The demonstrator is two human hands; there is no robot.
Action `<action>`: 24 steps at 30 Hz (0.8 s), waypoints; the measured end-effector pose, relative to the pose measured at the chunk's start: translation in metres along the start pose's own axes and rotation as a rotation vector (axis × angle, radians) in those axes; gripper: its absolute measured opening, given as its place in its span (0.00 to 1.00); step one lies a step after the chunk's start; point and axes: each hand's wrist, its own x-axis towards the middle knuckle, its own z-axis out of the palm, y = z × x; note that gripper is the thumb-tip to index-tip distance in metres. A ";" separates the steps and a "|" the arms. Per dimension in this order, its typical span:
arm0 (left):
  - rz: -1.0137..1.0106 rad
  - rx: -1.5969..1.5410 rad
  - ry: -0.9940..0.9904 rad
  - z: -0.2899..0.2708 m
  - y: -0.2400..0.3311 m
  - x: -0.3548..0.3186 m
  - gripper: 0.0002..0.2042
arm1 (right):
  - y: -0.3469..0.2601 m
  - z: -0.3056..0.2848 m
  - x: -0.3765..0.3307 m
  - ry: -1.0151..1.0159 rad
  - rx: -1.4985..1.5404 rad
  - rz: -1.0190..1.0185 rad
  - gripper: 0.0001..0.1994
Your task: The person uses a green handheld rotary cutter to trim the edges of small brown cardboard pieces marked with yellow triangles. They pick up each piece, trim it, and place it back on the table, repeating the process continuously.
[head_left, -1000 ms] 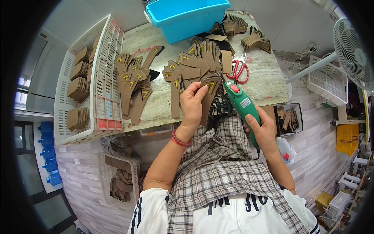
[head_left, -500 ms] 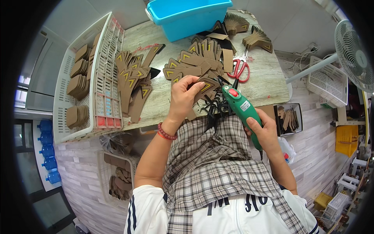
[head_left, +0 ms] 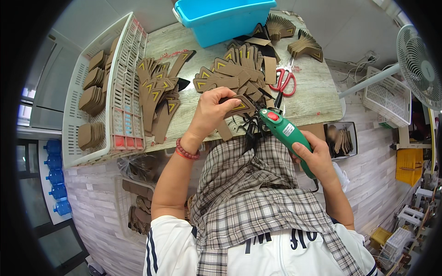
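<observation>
My left hand pinches a brown patch with a yellow chevron between thumb and fingers, above the near edge of the table. Wrapped round a green handheld electric cutter with a red button is my right hand. The cutter's dark tip points up and left and lies close to the patch's right end; I cannot tell if they touch. Thin black trimmings hang and lie below the patch. Just beyond it is a heap of similar brown pieces. Red-handled scissors lie to the right.
A white slatted crate with stacked brown pieces stands at the left, beside another patch pile. At the back is a blue tub; fanned brown stacks lie right of it. A fan stands far right.
The cutter has shifted slightly left, and its tip is closer to the patch. My left hand has moved a little left, and the patch is turned so its right end tips lower.
</observation>
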 end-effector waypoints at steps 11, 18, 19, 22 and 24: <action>-0.115 -0.086 -0.102 -0.002 -0.005 0.000 0.04 | -0.002 0.000 0.000 -0.024 0.028 0.027 0.19; -0.163 -0.194 -0.151 0.001 0.000 -0.002 0.04 | -0.003 0.003 0.001 -0.029 0.049 0.026 0.18; -0.175 -0.217 -0.160 0.002 0.002 -0.002 0.04 | -0.002 0.003 0.002 -0.030 0.063 0.026 0.17; -0.238 -0.113 -0.280 0.004 0.009 -0.001 0.04 | -0.004 0.010 0.004 -0.011 0.069 0.000 0.17; -0.161 -0.132 -0.240 0.008 0.004 -0.002 0.04 | -0.005 0.008 0.008 0.021 0.067 -0.011 0.17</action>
